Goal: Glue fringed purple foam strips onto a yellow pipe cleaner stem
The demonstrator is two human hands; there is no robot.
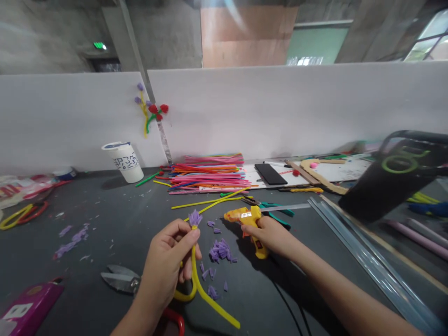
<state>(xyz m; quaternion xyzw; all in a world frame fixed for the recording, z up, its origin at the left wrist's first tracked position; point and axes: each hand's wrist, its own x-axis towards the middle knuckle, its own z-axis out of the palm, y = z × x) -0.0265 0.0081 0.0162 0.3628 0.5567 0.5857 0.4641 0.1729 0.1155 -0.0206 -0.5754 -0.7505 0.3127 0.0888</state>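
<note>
At the near edge of the dark grey desk (pixel 105 219), a person's left hand (pixel 168 266) is holding up a long, bent yellow pipe-cleaner stem (pixel 206 298), its fingers (pixel 185 238) pinching the stem just below the small purple fuzzy tuft (pixel 195 217) at its tip. The stem's lower end is curling down past the palm toward the near edge. Just to the right, the right hand (pixel 273 235) is gripping a yellow plastic hot glue gun (pixel 245 215), fingers wrapped around its handle, the nozzle pointing left toward the tuft but staying apart from it. A heap of purple pipe-cleaner clippings (pixel 220 252) is lying on the desk between the two hands. Steel-bladed scissors with a red handle (pixel 121 278) are resting beside the left wrist, and a pink box (pixel 28 308) is sitting at the near left corner. Teal-handled scissors (pixel 276 210) are lying just behind the glue gun. Along the far edge, a stack of multicoloured pipe cleaners (pixel 210 175) is spreading beside a white patterned paper cup (pixel 125 161), which is standing tilted against the white partition.
</note>
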